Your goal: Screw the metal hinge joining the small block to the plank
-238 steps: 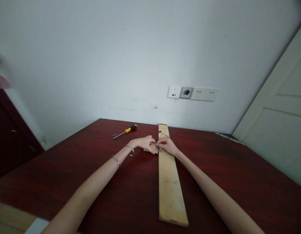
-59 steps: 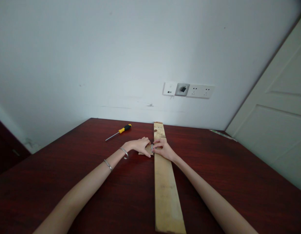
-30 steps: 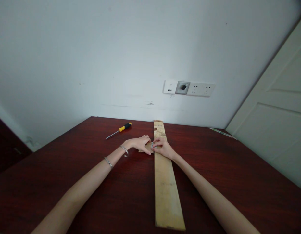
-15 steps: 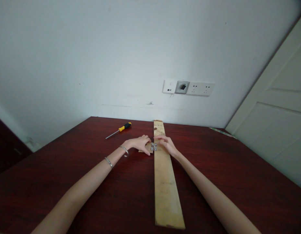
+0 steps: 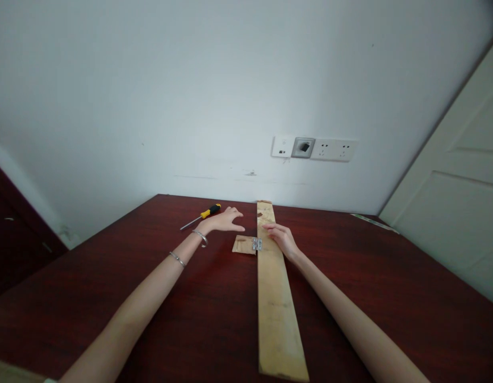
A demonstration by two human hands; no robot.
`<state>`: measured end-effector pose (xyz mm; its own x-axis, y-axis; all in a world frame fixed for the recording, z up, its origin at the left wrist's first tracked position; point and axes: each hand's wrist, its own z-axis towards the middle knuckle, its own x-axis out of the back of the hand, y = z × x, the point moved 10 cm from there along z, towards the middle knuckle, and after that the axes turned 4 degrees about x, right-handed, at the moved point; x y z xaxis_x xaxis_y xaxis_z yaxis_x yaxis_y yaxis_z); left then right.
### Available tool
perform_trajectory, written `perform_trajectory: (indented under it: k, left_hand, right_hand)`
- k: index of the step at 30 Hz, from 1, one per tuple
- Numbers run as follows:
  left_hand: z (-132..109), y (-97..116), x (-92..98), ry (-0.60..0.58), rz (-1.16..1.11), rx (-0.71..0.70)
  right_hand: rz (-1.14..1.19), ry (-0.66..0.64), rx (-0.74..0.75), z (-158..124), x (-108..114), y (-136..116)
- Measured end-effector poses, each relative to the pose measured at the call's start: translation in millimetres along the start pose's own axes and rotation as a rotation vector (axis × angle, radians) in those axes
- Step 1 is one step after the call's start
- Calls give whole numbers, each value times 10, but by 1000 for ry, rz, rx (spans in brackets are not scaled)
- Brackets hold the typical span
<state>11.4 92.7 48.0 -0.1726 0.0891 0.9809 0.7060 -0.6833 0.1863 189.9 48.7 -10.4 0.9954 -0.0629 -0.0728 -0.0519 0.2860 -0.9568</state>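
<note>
A long pale wooden board [image 5: 276, 303] lies on the dark red table, its far end near the wall. A small brown wooden piece [image 5: 243, 245] sits against the board's left edge, and a metal hinge [image 5: 257, 244] spans the joint between them. My left hand [image 5: 225, 219] is open and holds nothing, thumb and fingers apart, just beyond the small piece. A yellow-and-black screwdriver [image 5: 208, 212] lies close behind that hand. With its fingers stretched over the board's surface, my right hand [image 5: 284, 239] rests at the right edge beside the hinge.
The white wall [image 5: 214, 106] rises behind the table [image 5: 182, 314]. Wall sockets [image 5: 324, 149] are mounted on it, right of the board. A white panelled door [image 5: 457, 223] stands at the right. A thin light strip [image 5: 374, 223] lies at the table's far right edge.
My left hand has let go of the small wooden piece and moved up and left toward the screwdriver. My right hand remains on the board. The whole view has shifted slightly.
</note>
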Motion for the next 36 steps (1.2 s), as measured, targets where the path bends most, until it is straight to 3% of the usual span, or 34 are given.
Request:
perform_trajectory:
  k: [4, 6, 12, 18, 28, 32, 36]
  left_hand:
    - [-34, -771, 287, 87, 164, 405]
    - [-81, -1048, 331, 92, 204, 523]
    - [-192, -1490, 174, 34, 257, 676]
    - [-186, -1645, 52, 26, 234, 725]
    - [-146, -1651, 52, 73, 198, 683]
    - [-125, -1584, 185, 106, 150, 658]
    - [10, -1397, 460, 153, 74, 579]
  right_hand:
    - [58, 23, -23, 5, 20, 16]
    - [75, 28, -33, 2, 21, 18]
    - [99, 33, -52, 3, 15, 46]
    - [114, 42, -57, -3, 27, 41]
    - [136, 56, -92, -28, 21, -6]
    - [142, 51, -117, -41, 3, -60]
    - [118, 33, -118, 14, -30, -231]
